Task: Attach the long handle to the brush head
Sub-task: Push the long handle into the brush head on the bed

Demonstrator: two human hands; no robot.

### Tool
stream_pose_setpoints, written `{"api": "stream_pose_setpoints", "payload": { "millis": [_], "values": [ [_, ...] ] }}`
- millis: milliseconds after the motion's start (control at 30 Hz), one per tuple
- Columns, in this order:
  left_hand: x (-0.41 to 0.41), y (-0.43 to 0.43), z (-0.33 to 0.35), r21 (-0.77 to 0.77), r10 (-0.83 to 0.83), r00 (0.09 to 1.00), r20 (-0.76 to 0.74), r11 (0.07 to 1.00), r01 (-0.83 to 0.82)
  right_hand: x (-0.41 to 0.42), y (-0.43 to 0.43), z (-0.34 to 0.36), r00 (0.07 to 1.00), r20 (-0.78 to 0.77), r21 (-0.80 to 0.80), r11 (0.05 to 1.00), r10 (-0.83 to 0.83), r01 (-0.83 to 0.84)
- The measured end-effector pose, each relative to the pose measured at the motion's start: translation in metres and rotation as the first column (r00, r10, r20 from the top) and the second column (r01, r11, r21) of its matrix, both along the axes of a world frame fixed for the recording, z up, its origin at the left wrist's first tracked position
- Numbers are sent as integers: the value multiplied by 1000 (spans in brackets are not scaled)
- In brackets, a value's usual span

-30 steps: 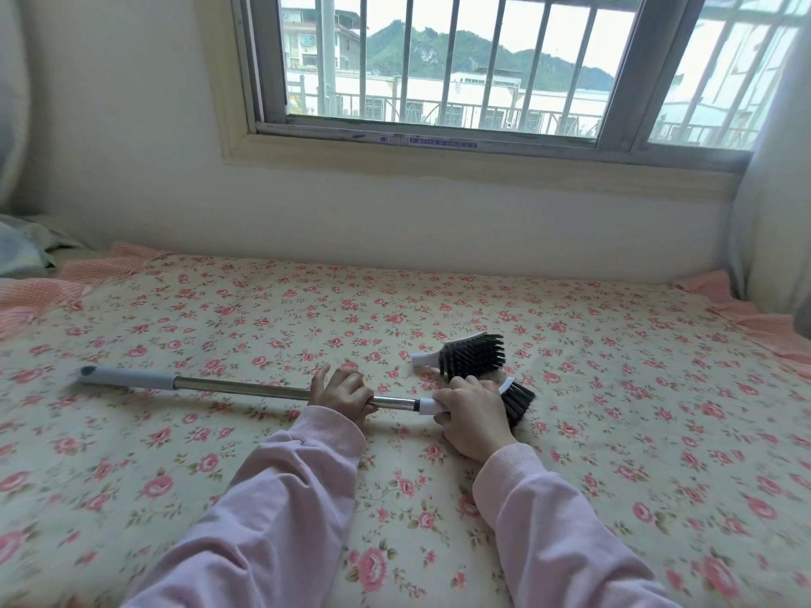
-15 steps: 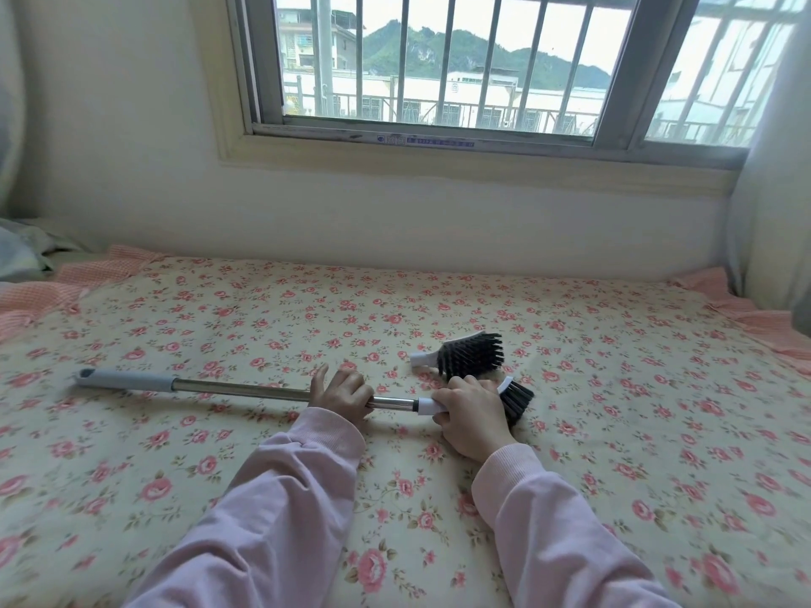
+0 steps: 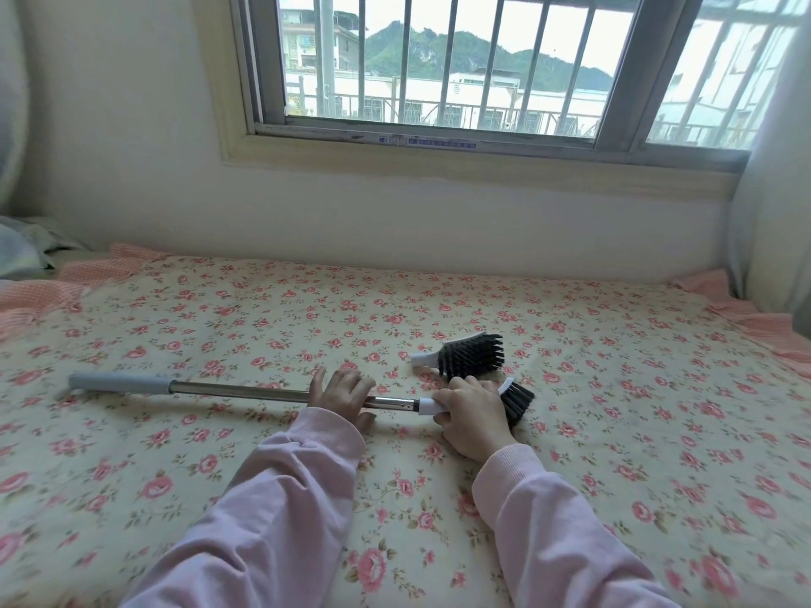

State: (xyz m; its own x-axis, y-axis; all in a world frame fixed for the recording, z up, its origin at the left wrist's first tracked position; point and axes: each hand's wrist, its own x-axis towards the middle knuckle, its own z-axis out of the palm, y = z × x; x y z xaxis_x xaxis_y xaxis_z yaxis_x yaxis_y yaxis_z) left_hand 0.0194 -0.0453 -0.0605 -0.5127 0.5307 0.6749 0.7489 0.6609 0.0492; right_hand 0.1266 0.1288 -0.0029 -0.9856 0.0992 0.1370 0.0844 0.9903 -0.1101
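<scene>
A long metal handle (image 3: 237, 390) with a grey grip at its left end lies across the floral bedsheet. My left hand (image 3: 340, 394) grips the shaft near its right end. My right hand (image 3: 471, 414) holds a brush head (image 3: 518, 399) with a white base and black bristles; its white socket meets the shaft's end. Most of that brush head is hidden under my fingers.
A second black-bristled brush head (image 3: 471, 354) with a white stub lies just beyond my right hand. The bedsheet (image 3: 636, 432) spreads wide on all sides. A wall and a barred window (image 3: 461, 68) stand at the back, and crumpled cloth (image 3: 22, 250) sits far left.
Both hands keep the same grips on handle and brush head; they have barely shifted. The view has tilted slightly.
</scene>
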Motion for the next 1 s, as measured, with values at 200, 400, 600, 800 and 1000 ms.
{"api": "stream_pose_setpoints", "payload": {
  "millis": [200,400,600,800,1000],
  "values": [
    [-4,1,6,63,-81,991,-107,994,88,0,1,0,1000,-6,-5,1000,0,0],
    [-11,-6,-2,51,-56,992,-110,997,62,0,1,-1,1000,-6,4,1000,-2,2],
    [-8,-7,-4,93,-45,999,-13,995,46,-2,1,-2,1000,-11,3,1000,-21,21],
    [-8,-2,-4,67,-86,996,-6,994,87,-1,0,-2,1000,-12,10,1000,-17,18],
    [-10,-2,1,34,-105,993,-60,994,107,0,0,-1,1000,-8,-1,1000,-14,14]
  ]
}}
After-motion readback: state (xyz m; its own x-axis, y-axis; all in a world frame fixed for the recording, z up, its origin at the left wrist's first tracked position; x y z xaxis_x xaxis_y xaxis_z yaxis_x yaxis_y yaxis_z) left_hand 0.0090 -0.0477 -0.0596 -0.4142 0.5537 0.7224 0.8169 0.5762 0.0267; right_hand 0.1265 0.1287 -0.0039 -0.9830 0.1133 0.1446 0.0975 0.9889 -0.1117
